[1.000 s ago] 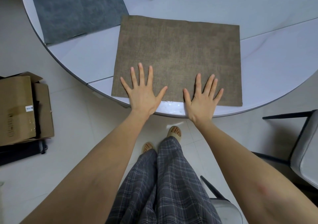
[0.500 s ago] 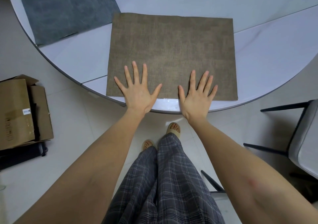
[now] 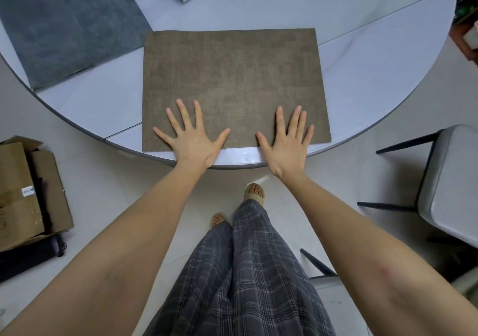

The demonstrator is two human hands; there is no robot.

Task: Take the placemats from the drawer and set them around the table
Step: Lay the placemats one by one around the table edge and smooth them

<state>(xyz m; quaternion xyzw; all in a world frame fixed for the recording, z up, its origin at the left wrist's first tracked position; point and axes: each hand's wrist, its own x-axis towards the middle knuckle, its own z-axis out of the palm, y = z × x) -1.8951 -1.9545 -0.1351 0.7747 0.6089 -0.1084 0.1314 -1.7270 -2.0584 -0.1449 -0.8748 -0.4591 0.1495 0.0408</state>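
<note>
Floor tiles (image 3: 85,180), pale and glossy, surround a round white table (image 3: 362,77). Beside it stand a grey-seated chair (image 3: 447,180) and a cardboard box (image 3: 23,193). On the table lie a grey placemat (image 3: 64,23) and, at the near edge, a brown placemat (image 3: 232,77). Left hand (image 3: 192,139) and right hand (image 3: 287,144) press flat on it, fingers splayed, gripping nothing.
</note>
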